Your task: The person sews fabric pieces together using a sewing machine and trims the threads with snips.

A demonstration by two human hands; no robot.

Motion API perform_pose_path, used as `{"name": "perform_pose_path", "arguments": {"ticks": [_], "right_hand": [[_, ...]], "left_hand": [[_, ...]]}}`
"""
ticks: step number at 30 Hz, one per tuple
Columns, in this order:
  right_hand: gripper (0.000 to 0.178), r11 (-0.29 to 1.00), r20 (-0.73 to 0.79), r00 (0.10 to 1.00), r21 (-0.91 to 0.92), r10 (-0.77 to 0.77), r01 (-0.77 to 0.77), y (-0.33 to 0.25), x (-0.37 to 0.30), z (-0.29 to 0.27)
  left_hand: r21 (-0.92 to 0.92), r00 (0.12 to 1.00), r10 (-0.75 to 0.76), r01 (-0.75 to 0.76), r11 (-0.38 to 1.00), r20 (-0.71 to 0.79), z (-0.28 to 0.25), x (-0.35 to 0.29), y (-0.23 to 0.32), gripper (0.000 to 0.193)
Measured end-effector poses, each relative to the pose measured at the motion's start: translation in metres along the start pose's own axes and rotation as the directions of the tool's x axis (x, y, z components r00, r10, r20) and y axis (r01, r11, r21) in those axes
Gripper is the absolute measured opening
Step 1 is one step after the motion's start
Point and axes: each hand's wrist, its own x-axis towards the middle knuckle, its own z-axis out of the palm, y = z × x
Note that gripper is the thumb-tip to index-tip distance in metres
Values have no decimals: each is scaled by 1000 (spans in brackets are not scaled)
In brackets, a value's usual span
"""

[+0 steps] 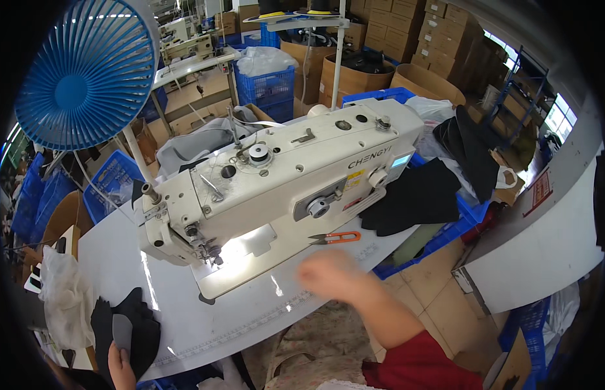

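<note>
At the table's left front edge my left hand point(120, 369) is closed on a small grey fabric piece point(122, 330), thumb on top. Dark fabric pieces point(145, 328) lie right beside and beneath it. My right hand point(332, 274) is over the table's front, smeared by motion, so I cannot make out its fingers. Just beyond it lie orange-handled thread snips point(341, 238), apart from the hand, blades pointing left. Behind them stands a cream sewing machine point(283, 170), its needle area point(215, 253) lit, with no fabric visible under it.
A blue fan point(71, 91) stands at the back left. Black cut pieces point(416, 198) are stacked at the table's right end, by a blue crate point(445, 237). A clear plastic bag point(65, 299) hangs at the left. A white curved panel point(537, 240) rises on the right.
</note>
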Motion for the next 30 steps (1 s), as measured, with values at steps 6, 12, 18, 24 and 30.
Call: {"name": "perform_pose_path", "arguments": {"ticks": [6,12,18,24,30], "right_hand": [[56,712,-545,790,-433,281,-553,178,-78,-61],[55,856,-522,806,-245,279,-455,200,-83,-56],[33,933,-491,816,-18,305,-359,217,-93,-81],[15,960,-875,468,-227,-127,-165,94,-87,-104],[20,814,-439,685,-296,-581,501,-39,-68,-25]], "left_hand": [[-38,971,212,-217,975,-110,18,7,20,54],[-31,988,102,-106,994,-118,16,-2,21,50],[-96,991,82,-93,991,-106,17,4,13,51],[360,788,506,-385,850,-350,28,-30,122,53],[204,675,737,-728,655,45,93,-42,207,51]]}}
